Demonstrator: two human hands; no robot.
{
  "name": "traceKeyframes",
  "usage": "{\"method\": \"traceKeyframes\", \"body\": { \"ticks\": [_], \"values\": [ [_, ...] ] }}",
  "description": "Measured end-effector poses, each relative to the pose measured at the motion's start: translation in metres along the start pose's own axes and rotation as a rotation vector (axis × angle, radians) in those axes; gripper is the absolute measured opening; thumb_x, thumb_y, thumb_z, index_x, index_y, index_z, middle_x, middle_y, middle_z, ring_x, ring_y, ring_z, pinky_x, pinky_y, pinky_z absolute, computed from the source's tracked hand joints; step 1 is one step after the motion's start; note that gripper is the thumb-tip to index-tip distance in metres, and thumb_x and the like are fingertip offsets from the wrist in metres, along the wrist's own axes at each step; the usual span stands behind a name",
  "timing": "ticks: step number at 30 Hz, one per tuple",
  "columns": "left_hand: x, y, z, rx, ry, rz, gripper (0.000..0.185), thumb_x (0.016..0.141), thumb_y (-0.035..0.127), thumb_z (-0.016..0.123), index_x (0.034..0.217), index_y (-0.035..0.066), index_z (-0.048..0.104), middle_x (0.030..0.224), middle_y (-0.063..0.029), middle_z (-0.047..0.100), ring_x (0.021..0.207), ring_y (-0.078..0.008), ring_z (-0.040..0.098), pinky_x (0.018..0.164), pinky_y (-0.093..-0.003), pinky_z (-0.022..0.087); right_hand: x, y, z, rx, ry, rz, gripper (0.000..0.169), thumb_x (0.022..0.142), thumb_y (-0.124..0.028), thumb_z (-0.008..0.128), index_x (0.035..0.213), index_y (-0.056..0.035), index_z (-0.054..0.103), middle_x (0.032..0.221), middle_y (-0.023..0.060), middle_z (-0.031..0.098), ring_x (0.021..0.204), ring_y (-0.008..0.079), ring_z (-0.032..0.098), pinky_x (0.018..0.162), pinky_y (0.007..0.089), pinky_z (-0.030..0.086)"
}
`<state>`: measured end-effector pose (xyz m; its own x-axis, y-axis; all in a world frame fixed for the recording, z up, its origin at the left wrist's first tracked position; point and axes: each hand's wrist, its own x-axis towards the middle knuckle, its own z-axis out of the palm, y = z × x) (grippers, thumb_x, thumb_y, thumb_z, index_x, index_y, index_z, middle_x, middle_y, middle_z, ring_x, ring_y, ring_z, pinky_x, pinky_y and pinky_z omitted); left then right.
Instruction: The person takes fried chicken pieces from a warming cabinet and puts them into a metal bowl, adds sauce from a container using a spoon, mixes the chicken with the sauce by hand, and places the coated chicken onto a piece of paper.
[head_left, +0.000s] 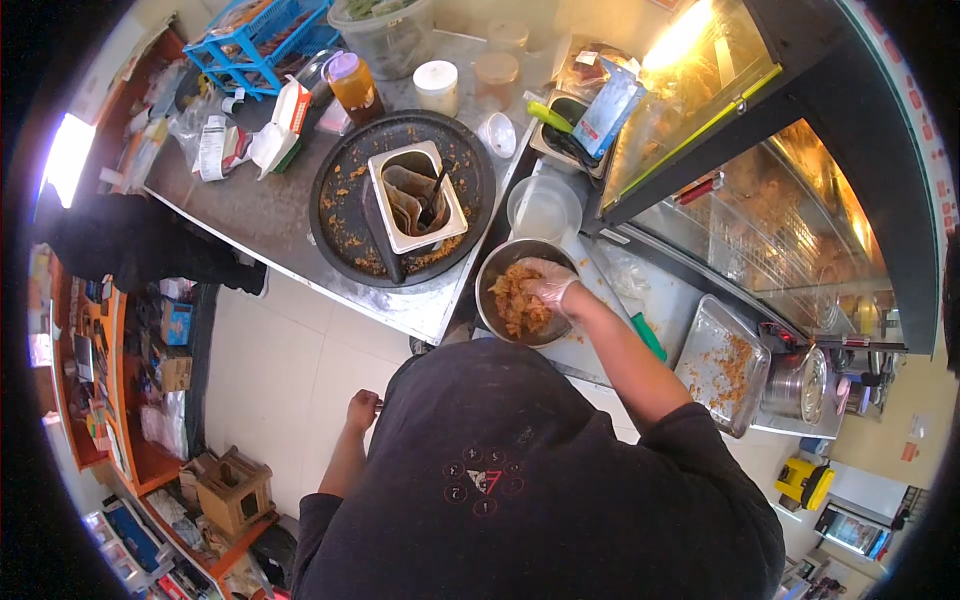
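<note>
My right hand (551, 285), in a clear plastic glove, reaches into a round metal bowl (486, 319) and touches orange-brown crumbly food (520, 301). Its fingertips are partly hidden there. My bare left hand (365, 409) hangs low beside my dark shirt, its fingers curled; a small thing shows at their edge, too unclear to name. Behind the bowl stands a translucent round plastic tub (544, 208). To the left, a large black round tray (330, 251) with scattered crumbs bears a rectangular metal container (454, 214) with dark contents and a utensil handle.
A glass display case (772, 202) rises at right. Near it lie a green-handled tool (648, 337) and a crumb-strewn metal tray (724, 367). Bottles, lidded tubs and a blue plastic basket (259, 49) line the counter's back. A person in dark clothes (135, 240) is at far left, near orange shelves (112, 352).
</note>
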<state>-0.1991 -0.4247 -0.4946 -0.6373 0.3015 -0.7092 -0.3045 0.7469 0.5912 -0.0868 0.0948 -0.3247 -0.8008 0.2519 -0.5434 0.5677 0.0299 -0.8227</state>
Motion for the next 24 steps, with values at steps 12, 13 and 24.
{"method": "traceKeyframes", "body": {
  "ticks": [12,13,24],
  "values": [
    [-0.001,-0.001,-0.006,-0.018,-0.021,0.025,0.019,0.096,0.021,0.056,0.099,0.002,0.058,0.09,-0.0123,0.07,0.075,-0.02,0.068,0.06,-0.0319,0.05,-0.018,-0.021,0.03,-1.268,-0.061,-0.263,0.09,0.071,-0.03,0.077,0.148,-0.022,0.032,0.15,0.0205,0.031,0.14,0.04,0.03,0.107,0.0546,0.037],
    [-0.001,0.001,-0.007,0.001,-0.017,0.029,0.019,0.096,0.021,0.056,0.1,0.002,0.058,0.09,-0.0121,0.07,0.076,-0.02,0.068,0.06,-0.0317,0.05,-0.016,-0.021,0.031,-1.233,-0.045,-0.259,0.089,0.071,-0.031,0.077,0.148,-0.0216,0.032,0.15,0.0208,0.031,0.14,0.0405,0.03,0.106,0.0537,0.039],
    [-0.003,0.018,-0.004,0.023,-0.005,0.03,0.015,0.097,0.019,0.057,0.098,0.004,0.058,0.088,-0.01,0.07,0.078,-0.0196,0.069,0.059,-0.0313,0.05,-0.003,0.004,0.005,-0.279,0.037,-0.057,0.057,0.076,-0.035,0.077,0.123,-0.0087,0.06,0.126,0.0151,0.062,0.117,0.0346,0.058,0.1,0.0401,0.046]
  ]
}}
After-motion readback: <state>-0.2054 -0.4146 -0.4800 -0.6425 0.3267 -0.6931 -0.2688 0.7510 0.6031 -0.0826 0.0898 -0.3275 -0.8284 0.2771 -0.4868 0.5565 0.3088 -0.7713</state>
